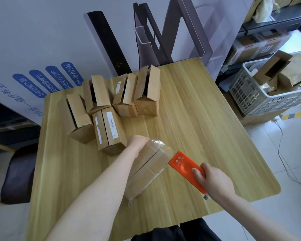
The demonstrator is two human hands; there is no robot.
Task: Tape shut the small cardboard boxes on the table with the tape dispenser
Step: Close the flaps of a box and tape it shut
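On the table (215, 119), the left hand (137, 142) grips the far end of a box (146, 173) while the right hand (214, 181) clasps the orange tape dispenser (185, 168) at its right edge. Taping seems underway; next, the tape (157, 143) probably needs tearing off cleanly.

Blue pill (71, 73) on white board (33, 49) reads "APP+语音控制"; lettering on tape dispenser (186, 168) is blurred.

Bright even light, soft shadows, wide-angle edge distortion.
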